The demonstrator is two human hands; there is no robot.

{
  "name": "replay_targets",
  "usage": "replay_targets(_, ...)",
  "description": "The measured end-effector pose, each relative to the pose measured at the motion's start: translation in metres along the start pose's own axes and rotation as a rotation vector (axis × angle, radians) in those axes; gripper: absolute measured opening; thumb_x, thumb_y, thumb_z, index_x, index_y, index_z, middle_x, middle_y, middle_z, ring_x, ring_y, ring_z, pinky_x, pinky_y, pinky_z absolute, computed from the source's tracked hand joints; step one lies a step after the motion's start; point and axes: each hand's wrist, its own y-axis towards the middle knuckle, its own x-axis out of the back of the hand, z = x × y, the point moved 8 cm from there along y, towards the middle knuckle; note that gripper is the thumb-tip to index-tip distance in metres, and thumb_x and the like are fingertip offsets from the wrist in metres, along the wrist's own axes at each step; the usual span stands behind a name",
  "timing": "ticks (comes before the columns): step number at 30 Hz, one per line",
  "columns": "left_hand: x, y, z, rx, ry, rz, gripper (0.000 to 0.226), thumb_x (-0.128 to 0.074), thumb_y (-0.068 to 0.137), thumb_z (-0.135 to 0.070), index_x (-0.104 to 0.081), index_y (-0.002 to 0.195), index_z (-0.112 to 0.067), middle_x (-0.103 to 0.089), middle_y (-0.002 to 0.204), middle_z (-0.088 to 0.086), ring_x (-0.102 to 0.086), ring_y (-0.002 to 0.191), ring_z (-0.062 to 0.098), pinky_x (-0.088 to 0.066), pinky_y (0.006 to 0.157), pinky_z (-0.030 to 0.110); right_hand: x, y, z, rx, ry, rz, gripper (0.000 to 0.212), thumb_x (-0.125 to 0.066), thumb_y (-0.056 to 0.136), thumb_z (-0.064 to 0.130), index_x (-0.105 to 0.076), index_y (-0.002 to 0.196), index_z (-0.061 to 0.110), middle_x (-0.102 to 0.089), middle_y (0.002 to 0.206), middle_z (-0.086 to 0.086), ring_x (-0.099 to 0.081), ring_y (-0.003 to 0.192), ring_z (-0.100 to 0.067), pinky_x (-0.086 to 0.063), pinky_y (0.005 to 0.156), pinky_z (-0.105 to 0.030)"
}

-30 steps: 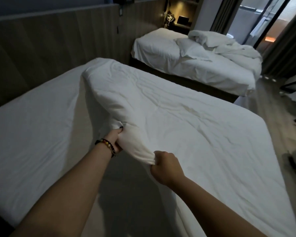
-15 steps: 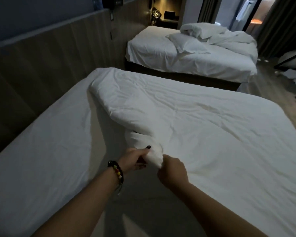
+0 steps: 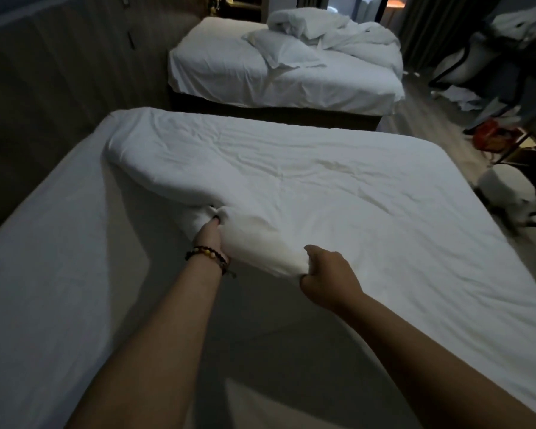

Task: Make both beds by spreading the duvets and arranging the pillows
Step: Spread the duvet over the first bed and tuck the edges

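Step in hand: spreading the duvet (image 3: 307, 181) on the near bed (image 3: 59, 243), centre of frame. It covers the right part only; its left edge is rolled back, bare sheet at lower left. The left hand (image 3: 209, 239) is clenched on the bunched fold, the right hand (image 3: 328, 274) on the near corner — both grasping cloth. Next move, in my judgement: draw that edge leftward and flatten it.

Count: two beds; two duvets, one heaped on the far bed (image 3: 279, 75) at upper centre; one pillow (image 3: 285, 51) visible there — none on the near bed.
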Motion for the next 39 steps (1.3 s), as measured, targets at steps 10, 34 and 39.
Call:
replay_targets(10,0.016,-0.123,-0.055,-0.407,0.166,-0.067,0.024,-0.062,0.091,-0.020,-0.062,0.115,-0.018,-0.069,0.110,0.002,-0.066,0.099,0.019,-0.056,0.073,0.029,-0.026,0.002,0.098,0.378,0.000,-0.058,0.044,-0.057,0.081,0.014,-0.050,0.124,0.016,-0.064,0.107,-0.006,-0.061,0.090,-0.027,-0.041,0.066,-0.027)
replay_targets(34,0.020,-0.170,-0.112,-0.807,0.538,-0.274,0.037,-0.056,0.094,-0.012,-0.051,0.130,-0.007,-0.059,0.126,0.010,-0.056,0.116,0.022,-0.045,0.100,0.033,0.028,-0.030,0.043,0.391,0.349,0.341,0.105,-0.082,0.070,0.041,-0.013,0.149,0.039,-0.022,0.149,0.015,-0.034,0.134,-0.008,-0.038,0.105,-0.024)
replay_targets(39,0.033,-0.194,-0.129,-0.799,0.647,-0.213,0.031,-0.064,0.090,-0.020,-0.054,0.119,-0.014,-0.060,0.118,0.002,-0.057,0.108,0.016,-0.047,0.095,0.032,-0.016,-0.028,0.157,0.648,0.165,0.148,0.119,-0.080,0.070,0.041,0.005,0.153,0.025,-0.005,0.159,0.005,-0.019,0.143,-0.019,-0.032,0.115,-0.037)
